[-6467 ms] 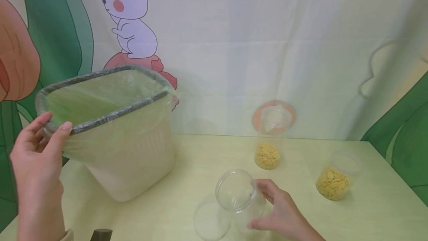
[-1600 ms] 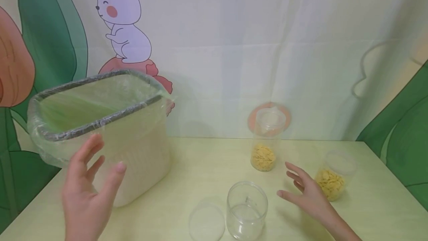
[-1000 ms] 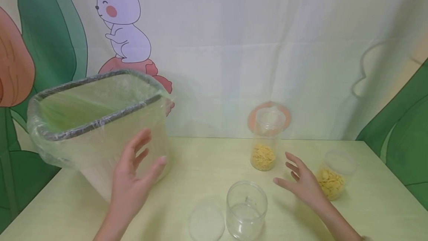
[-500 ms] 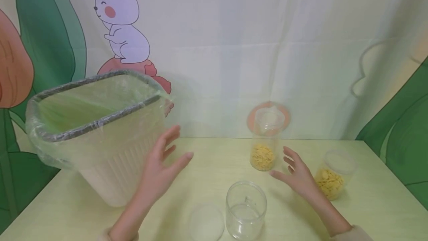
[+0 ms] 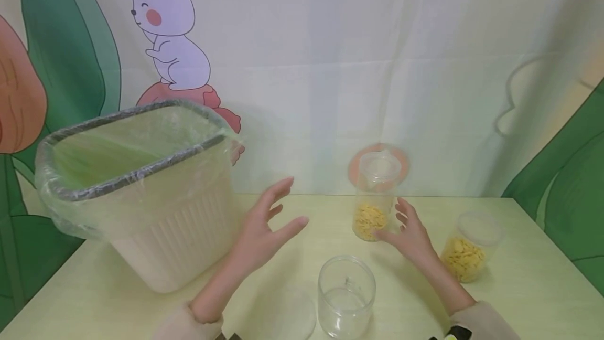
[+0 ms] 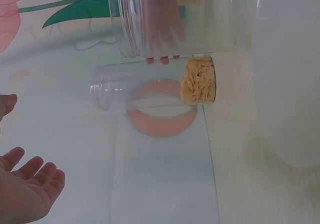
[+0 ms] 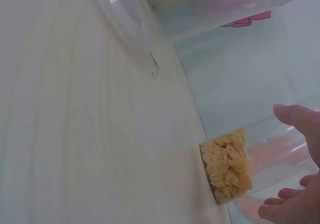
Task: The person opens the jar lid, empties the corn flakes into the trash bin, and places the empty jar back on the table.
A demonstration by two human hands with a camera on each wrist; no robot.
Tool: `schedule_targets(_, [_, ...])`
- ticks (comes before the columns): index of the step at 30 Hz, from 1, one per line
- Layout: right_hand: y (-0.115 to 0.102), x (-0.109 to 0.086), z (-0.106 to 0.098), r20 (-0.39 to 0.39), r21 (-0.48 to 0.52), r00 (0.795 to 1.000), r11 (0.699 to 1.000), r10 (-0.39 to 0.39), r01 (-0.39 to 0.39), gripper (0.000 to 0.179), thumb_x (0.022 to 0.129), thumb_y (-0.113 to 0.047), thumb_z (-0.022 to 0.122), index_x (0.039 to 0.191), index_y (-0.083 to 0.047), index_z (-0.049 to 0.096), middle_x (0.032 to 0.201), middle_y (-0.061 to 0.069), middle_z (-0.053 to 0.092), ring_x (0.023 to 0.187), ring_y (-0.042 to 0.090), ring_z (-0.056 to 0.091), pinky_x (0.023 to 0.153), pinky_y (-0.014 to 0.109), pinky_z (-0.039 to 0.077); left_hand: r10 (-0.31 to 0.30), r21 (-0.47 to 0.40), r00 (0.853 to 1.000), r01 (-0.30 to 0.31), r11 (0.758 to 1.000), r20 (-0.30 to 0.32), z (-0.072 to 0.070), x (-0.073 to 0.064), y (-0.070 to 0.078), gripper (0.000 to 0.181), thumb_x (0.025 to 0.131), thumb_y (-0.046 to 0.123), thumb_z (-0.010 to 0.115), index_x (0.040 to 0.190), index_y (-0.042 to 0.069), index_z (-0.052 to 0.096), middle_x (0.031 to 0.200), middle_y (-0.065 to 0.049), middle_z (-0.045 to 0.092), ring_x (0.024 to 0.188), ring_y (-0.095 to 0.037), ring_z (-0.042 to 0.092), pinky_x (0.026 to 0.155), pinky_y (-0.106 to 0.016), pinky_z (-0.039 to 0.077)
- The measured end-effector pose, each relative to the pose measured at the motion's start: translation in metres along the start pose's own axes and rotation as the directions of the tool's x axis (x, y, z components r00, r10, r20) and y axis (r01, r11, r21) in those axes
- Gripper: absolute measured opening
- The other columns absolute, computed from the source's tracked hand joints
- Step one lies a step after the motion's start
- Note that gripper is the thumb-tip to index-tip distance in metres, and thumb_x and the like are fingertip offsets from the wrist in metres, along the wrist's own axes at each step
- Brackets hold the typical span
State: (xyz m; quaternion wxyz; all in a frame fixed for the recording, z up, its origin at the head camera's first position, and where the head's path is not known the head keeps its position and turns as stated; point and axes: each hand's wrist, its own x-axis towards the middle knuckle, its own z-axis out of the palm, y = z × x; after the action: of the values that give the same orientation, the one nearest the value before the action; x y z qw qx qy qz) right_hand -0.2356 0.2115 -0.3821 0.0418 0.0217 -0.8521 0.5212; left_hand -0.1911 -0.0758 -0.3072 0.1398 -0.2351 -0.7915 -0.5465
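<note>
While your left hand (image 5: pixel 261 231) hovers mid-frame, fingers spread, your right hand (image 5: pixel 411 235) (fingers parted too) hangs beside a tall, transparent, cylindrical jar (image 5: pixel 377 194) of yellow flakes (image 5: pixel 369 219).

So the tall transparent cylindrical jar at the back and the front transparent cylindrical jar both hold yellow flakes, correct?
No: the front jar is empty, per the head view; the tall jar at the back does hold yellow flakes.

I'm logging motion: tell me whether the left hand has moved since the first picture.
Yes, rightward in the head view: the left hand was left of the printed rabbit, now right of it.
</note>
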Motion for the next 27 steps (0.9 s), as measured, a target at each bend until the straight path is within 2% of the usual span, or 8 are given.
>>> schedule_targets(6, [-0.001, 0.01, 0.006, -0.031, -0.018, 0.999, 0.999, 0.032, -0.033, 0.098, 0.076, -0.02, 0.074, 0.144, 0.0, 0.006, 0.144, 0.026, 0.02, 0.131, 0.043, 0.023, 0.104, 0.051, 0.027, -0.004, -0.029, 0.998, 0.006, 1.0, 0.059, 0.014, 0.011, -0.001, 0.065, 0.08, 0.016, 0.071, 0.137, 0.012, 0.039, 0.138, -0.003, 0.041, 0.126, -0.02, 0.039, 0.101, -0.04, 0.036])
schedule_targets(13, [-0.001, 0.018, 0.01, -0.045, -0.049, 0.998, 0.997, 0.053, -0.056, 0.099, 0.075, -0.021, 0.075, 0.143, 0.002, 0.008, 0.143, 0.027, 0.022, 0.129, 0.043, 0.027, 0.101, 0.051, 0.031, -0.004, -0.039, 0.995, 0.008, 0.999, 0.095, 0.027, 0.022, -0.006, 0.064, 0.08, 0.015, 0.07, 0.136, 0.012, 0.04, 0.139, -0.002, 0.041, 0.126, -0.021, 0.039, 0.1, -0.041, 0.038])
schedule_targets(27, [0.005, 0.029, 0.017, -0.04, -0.017, 0.996, 0.997, 0.079, -0.08, 0.099, 0.074, -0.024, 0.076, 0.142, 0.001, 0.01, 0.142, 0.024, 0.027, 0.128, 0.042, 0.028, 0.101, 0.052, 0.031, -0.026, -0.058, 0.983, 0.037, 0.998, 0.183, 0.044, 0.048, -0.009, 0.068, 0.08, 0.02, 0.07, 0.139, 0.015, 0.036, 0.142, 0.001, 0.037, 0.129, -0.021, 0.036, 0.1, -0.04, 0.037])
